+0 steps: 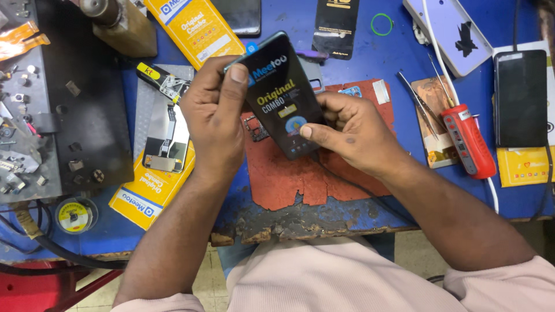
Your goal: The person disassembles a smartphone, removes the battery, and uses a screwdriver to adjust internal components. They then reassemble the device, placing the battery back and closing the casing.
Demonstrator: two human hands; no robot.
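Both hands grip one dark phone display panel [286,95] above the red mat [300,173] on the blue counter [370,52]: left hand [215,112] clasps its upper edge, right hand [352,130] pinches its lower end. Its glossy black face carries a sticker not yet peeled; it looks unmounted, tilted.

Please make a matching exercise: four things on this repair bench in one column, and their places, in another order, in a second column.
Things:
1. dark phone screen
2. red screwdriver
3. green ring
4. solder spool

Places:
A. near the bench's front edge, far left
B. held between the left hand and the right hand
C. at the back, beside a black card
D. right of the red mat, next to tweezers

Pairs: 1-B, 2-D, 3-C, 4-A
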